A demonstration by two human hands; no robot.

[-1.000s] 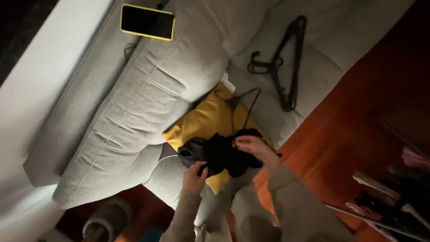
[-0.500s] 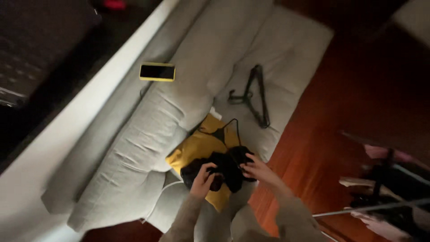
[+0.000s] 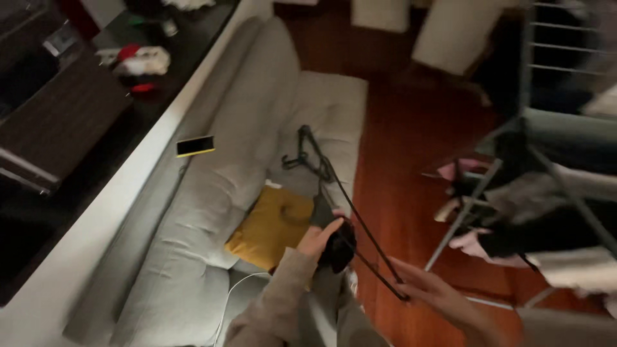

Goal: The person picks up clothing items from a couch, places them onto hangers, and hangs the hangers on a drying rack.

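Left hand (image 3: 319, 239) gripping bunched black garment (image 3: 339, 247) above sofa (image 3: 212, 193) front edge. Right hand (image 3: 432, 294), fingers pinching taut black strap (image 3: 366, 234).

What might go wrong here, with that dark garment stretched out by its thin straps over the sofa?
The right hand pulls the thin straps taut from the black garment held in the left hand; they might strain or snap. The black hanger lies close to the strap line and may snag. The phone sits on the sofa back's edge and might slide off.
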